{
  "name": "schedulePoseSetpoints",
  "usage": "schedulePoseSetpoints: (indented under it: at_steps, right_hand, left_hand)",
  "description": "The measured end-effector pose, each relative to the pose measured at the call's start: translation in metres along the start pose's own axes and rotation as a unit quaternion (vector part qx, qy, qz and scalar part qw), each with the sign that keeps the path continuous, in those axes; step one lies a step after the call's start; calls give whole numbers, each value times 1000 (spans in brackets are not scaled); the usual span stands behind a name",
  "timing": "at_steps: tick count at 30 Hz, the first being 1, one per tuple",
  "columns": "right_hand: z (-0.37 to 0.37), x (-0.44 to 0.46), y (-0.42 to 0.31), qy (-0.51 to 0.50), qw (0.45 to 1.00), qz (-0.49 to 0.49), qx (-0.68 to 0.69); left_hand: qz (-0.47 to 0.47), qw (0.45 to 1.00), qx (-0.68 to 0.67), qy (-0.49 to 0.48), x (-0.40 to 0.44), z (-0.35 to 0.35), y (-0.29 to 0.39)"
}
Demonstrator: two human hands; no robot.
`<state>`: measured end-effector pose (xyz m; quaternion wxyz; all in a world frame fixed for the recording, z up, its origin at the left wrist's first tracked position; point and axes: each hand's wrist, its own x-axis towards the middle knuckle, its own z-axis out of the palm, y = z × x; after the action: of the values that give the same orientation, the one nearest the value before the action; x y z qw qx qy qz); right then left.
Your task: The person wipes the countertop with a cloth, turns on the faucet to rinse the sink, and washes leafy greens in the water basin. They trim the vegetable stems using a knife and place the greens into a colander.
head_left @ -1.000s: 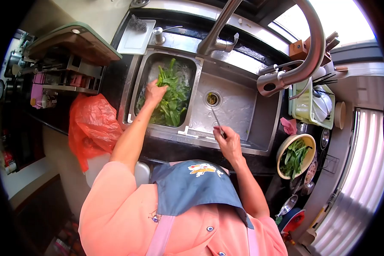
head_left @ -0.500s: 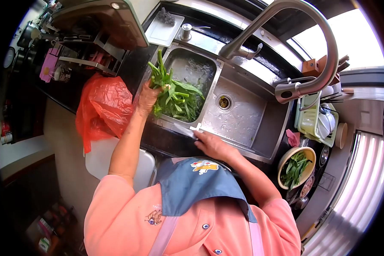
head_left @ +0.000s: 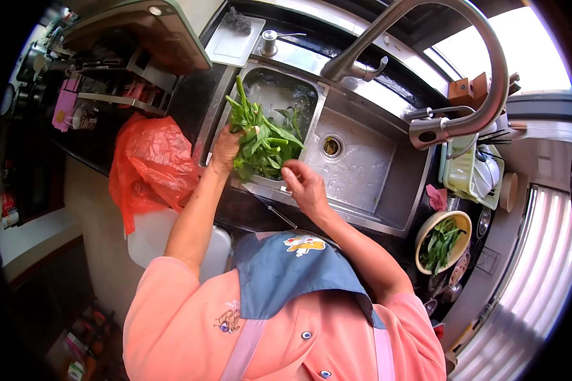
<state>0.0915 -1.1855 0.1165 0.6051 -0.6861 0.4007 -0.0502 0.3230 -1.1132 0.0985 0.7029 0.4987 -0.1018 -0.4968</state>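
Note:
My left hand (head_left: 225,150) is closed round a bunch of leafy greens (head_left: 255,127) with thick cut stems, held over the left sink basin (head_left: 321,95). Water and more green leaves show in that basin behind the bunch. Beside the lower right edge of the greens is my right hand (head_left: 306,185), its fingers curled in. Whether anything small sits between those fingertips is hidden. A thin, long object (head_left: 279,214), perhaps a knife, lies on the dark counter edge just below the sink.
The right basin (head_left: 356,159) has a drain with scraps. A tall faucet (head_left: 489,70) arches over it. At right stand a bowl of greens (head_left: 442,244) and a dish rack (head_left: 467,171). A red plastic bag (head_left: 151,162) lies left; a white tray (head_left: 235,47) holds a scrubber.
My right hand has moved up toward the greens and let go of the white-handled, knife-like tool. My left hand still holds the bunch, nearly in place.

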Motion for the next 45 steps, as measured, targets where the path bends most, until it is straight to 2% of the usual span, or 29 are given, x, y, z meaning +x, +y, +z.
schedulePoseSetpoints:
  at_steps: [3, 7, 9, 10, 11, 13, 14, 15, 17, 19, 20, 23, 25, 27, 28, 31, 32, 34, 35, 37, 38, 39, 41, 43, 45]
  right_hand:
    - [5, 16, -28, 107, 984, -142, 30]
    - [9, 52, -29, 161, 965, -206, 6]
    - [11, 72, -21, 199, 952, -229, 47]
    - [13, 80, -26, 218, 945, -214, 117]
    - [9, 85, -30, 243, 944, -202, 96]
    - [-8, 82, -46, 221, 957, -167, 83]
    - [-7, 96, -37, 251, 934, -208, 145]
    - [-13, 102, -38, 277, 926, -236, 98]
    - [-21, 109, -40, 215, 957, -182, 66]
    - [-23, 103, -53, 173, 961, -216, 1]
    - [-23, 99, -61, 150, 961, -231, -31]
    - [-18, 99, -65, 119, 980, -148, -68]
    - [-12, 107, -55, 140, 975, -155, -72]
    - [-9, 109, -51, 153, 969, -177, -79]
    - [-7, 109, -57, 143, 964, -224, -14]
    - [-5, 100, -73, 106, 979, -173, -5]
    - [-5, 101, -75, 56, 987, -147, -17]
    - [-2, 110, -69, -6, 991, -121, 58]
    - [-3, 113, -68, -31, 992, -90, 85]
    - [5, 126, -59, 70, 978, -149, 129]
    - [1, 125, -60, 59, 962, -85, 255]
    - [-2, 126, -61, 121, 952, -86, 268]
    - [-21, 134, -48, 116, 929, -51, 347]
    - [-31, 135, -46, 151, 899, -41, 409]
    - [-42, 142, -30, 155, 910, -69, 378]
  left_hand:
    - [-9, 997, -77, 5, -2, 18, -10]
    - [-17, 997, -72, 20, -8, 35, -22]
    - [-14, 999, -15, 26, -10, 33, -22]
    - [-6, 1000, 5, 26, -9, 31, -23]
    - [2, 999, 26, 26, -9, 28, -24]
    - [60, 988, 121, 73, -9, 22, -24]
    - [70, 976, 181, 96, -10, 14, -21]
    - [79, 960, 240, 117, -10, 8, -19]
    - [116, 934, 314, 128, -10, 6, -15]
    - [152, 908, 369, 126, -10, 6, -14]
    - [146, 903, 382, 132, -9, 6, -14]
    - [127, 887, 420, 147, -10, 11, -10]
    - [113, 876, 444, 151, -13, 16, -6]
    - [136, 857, 471, 157, -21, 25, 0]
    - [148, 847, 484, 160, -23, 29, 4]
    - [180, 831, 507, 140, -26, 35, 11]
    - [195, 826, 515, 115, -26, 35, 10]
    - [226, 815, 530, 63, -23, 36, 8]
    - [218, 830, 511, 54, -22, 35, 8]
    - [202, 858, 470, 38, -18, 32, 8]
    - [114, 897, 426, 27, -15, 22, 4]
    - [73, 938, 336, 32, -12, 13, -4]
    - [-10, 988, 145, 44, -9, -1, -14]
    - [-33, 995, 84, 51, -8, -12, -14]
    - [-45, 995, 43, 77, -7, -18, -12]
